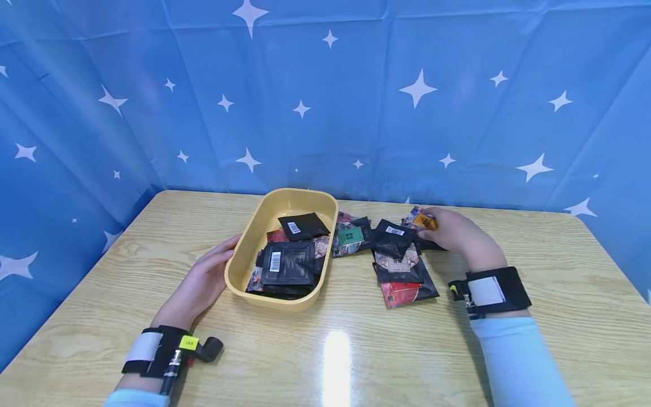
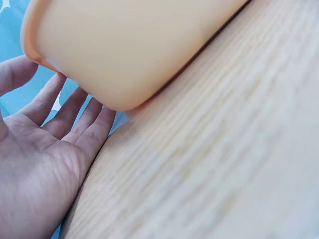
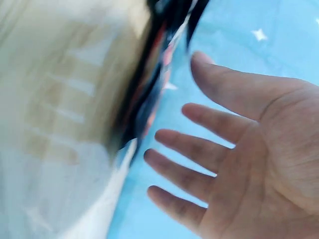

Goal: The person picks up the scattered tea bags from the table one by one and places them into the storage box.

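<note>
My left hand (image 1: 216, 274) rests against the left side of a yellow plastic tub (image 1: 239, 260); in the left wrist view its extended fingertips touch the wall and the thumb stands near the rim. Inside the tub lie several dark sachets, one with a white barcode label (image 1: 275, 262). At the right end of a loose pile, my right hand (image 1: 455, 232) is over a sachet with an orange label (image 1: 426, 221). The right wrist view shows that hand's fingers (image 3: 194, 149) spread and nearly straight, close to the blurred sachets' edges (image 3: 154, 89), with nothing gripped.
Beside the tub lies a sachet with a green label (image 1: 351, 236). More black sachets (image 1: 394, 238) overlap in the pile, with a red one (image 1: 402, 295) at its front. All stand on a wood-grain table (image 1: 407, 356), backed by a blue star-patterned curtain (image 1: 356, 113).
</note>
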`<state>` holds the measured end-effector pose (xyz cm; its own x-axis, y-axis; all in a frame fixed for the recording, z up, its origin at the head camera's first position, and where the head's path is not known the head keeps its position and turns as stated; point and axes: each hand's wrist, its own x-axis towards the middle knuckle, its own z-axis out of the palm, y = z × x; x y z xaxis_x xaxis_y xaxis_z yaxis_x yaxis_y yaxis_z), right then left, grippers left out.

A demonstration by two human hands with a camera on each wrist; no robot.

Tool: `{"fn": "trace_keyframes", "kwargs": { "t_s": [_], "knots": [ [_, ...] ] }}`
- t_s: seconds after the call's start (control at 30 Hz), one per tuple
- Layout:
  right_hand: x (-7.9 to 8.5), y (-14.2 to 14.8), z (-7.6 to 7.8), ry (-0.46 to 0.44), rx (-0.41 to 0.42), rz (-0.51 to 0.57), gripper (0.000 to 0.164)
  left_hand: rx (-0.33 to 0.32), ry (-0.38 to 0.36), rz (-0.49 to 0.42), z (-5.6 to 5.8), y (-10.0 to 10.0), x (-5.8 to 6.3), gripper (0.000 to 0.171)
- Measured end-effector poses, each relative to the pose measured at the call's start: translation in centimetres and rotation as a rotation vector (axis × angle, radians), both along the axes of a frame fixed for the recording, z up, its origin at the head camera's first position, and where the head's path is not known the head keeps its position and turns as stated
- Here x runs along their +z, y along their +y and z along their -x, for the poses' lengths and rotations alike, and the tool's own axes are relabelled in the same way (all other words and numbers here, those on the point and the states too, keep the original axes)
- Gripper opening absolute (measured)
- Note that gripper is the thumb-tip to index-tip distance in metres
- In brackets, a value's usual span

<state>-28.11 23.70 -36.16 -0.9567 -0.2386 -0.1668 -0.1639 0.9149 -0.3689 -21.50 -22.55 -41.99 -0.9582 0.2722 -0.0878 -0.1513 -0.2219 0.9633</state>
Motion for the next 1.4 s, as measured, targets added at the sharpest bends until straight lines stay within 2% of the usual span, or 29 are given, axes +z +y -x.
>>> {"fn": "trace_keyframes", "kwargs": {
  "t_s": [0.07,0.2,0.7,0.9,1.07,1.27,1.4],
  "knots": [
    [-0.4,0.5,0.1,-0.047,-0.01,-0.009,0.066,-0.001,0.002,0.0,0.0,0.0,0.0,0.058],
    [-1.0,0.8,0.2,-0.069,-0.014,-0.048,0.072,0.0,0.001,0.008,0.0,0.0,0.0,0.058],
    [-0.8,0.7,0.4,-0.073,-0.07,-0.042,0.063,0.001,0.002,0.017,0.0,-0.1,-0.1,0.058],
    [-0.2,1.0,0.3,0.012,-0.078,-0.049,0.053,0.011,-0.013,0.023,-0.1,0.0,0.0,0.058],
    [0.1,1.4,-0.1,0.068,-0.097,-0.052,0.052,0.011,-0.022,0.027,-0.1,0.1,0.1,0.058],
    [0.5,1.1,-0.6,0.182,-0.149,-0.054,0.033,0.011,-0.026,0.031,0.0,0.1,0.1,0.059],
    [1.2,-0.1,-0.9,0.233,-0.143,-0.061,0.039,0.015,-0.036,0.032,-0.1,0.0,0.2,0.059]
  ]
}}
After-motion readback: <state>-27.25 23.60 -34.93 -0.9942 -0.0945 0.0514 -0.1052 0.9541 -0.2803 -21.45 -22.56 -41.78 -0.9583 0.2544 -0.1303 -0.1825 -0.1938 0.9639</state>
